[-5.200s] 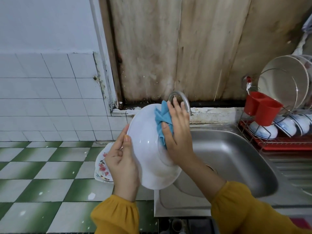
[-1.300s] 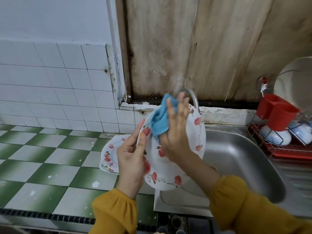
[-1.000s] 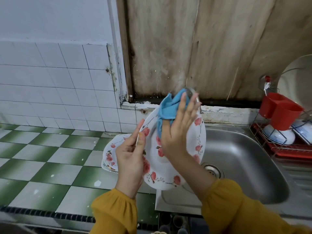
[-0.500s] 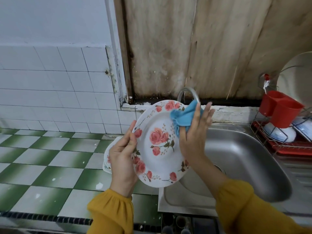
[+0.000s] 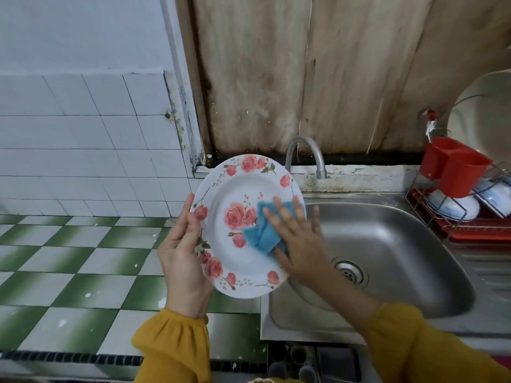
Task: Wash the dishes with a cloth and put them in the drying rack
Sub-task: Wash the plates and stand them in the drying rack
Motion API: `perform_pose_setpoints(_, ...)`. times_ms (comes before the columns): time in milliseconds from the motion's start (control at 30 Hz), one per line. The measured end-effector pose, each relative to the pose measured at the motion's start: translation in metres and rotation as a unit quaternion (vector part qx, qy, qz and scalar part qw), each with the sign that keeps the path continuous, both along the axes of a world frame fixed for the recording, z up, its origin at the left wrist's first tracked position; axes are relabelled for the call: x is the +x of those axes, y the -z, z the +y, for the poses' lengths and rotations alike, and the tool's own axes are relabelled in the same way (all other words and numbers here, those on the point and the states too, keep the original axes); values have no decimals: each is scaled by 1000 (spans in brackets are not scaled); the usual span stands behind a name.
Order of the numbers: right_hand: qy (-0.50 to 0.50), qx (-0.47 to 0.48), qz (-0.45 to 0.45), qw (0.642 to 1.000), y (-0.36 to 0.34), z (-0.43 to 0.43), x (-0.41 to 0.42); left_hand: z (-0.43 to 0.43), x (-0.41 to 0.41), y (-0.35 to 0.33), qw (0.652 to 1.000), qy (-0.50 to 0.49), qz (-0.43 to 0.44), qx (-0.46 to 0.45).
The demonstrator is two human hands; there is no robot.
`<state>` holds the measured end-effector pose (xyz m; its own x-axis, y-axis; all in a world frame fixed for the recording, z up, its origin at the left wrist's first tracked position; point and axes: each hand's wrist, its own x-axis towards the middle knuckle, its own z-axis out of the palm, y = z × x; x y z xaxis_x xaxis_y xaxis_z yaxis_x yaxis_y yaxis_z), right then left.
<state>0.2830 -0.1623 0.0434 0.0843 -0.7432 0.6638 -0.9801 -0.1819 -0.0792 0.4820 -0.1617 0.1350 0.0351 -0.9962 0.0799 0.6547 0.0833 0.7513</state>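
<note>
Shows a rose-patterned plate (image 5: pixel 237 189) held up on edge, slightly tilted, decorated face toward the camera, above the join of the green-and-white tiled counter (image 5: pixel 83 272) and the left rim of the steel sink (image 5: pixel 392 244). Grips the plate's left rim with the left hand (image 5: pixel 181 255): thumb laid along the front of the rim, fingers hidden behind the plate. Presses a folded blue cloth (image 5: pixel 261 233) flat against the right part of the plate's face, just right of the central rose print, with the right hand (image 5: pixel 300 241), fingers straight and spread over the cloth. Shows mustard-yellow sleeves (image 5: pixel 177 346) on both forearms at the near edge. Sets a curved metal tap (image 5: pixel 304 150) at the far side of the sink, just beyond the plate's upper right rim, and the drain (image 5: pixel 349 272) near the right wrist. Shows a wire drying rack (image 5: pixel 467 226) on a red tray at the far right, well apart from the held plate, carrying 2 red cups (image 5: pixel 459 170), white bowls (image 5: pixel 453 208) and 1 large pale dish (image 5: pixel 481 111) on edge.
</note>
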Motion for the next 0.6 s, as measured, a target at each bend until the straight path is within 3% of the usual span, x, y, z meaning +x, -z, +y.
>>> perform_pose_setpoints(133, 104, -100, -127, 981, -40, -24, -12, 2, -3, 0, 1000, 21, -19, -10)
perform_pose_setpoints(233, 34, -165, -236, 957, -73, -32, 20, 8, -15, 1, 995, 23, -81, -53)
perform_pose_setpoints(300, -58, -139, -280, 948, -77, -24, 53, 12, -22, 2, 991, 8, -111, -71)
perform_pose_setpoints(433, -210, 6, -159, 965, -24, 15, 83, 5, -9, -8, 997, -27, -47, -55)
perform_pose_setpoints(533, -158, 68, -75, 982, 5, 19, 52, -2, 13, -8, 997, -60, -24, -40)
perform_pose_setpoints(600, -82, 47, -39, 995, 2, 2, 30, -2, 20, -4, 998, -59, -16, -27)
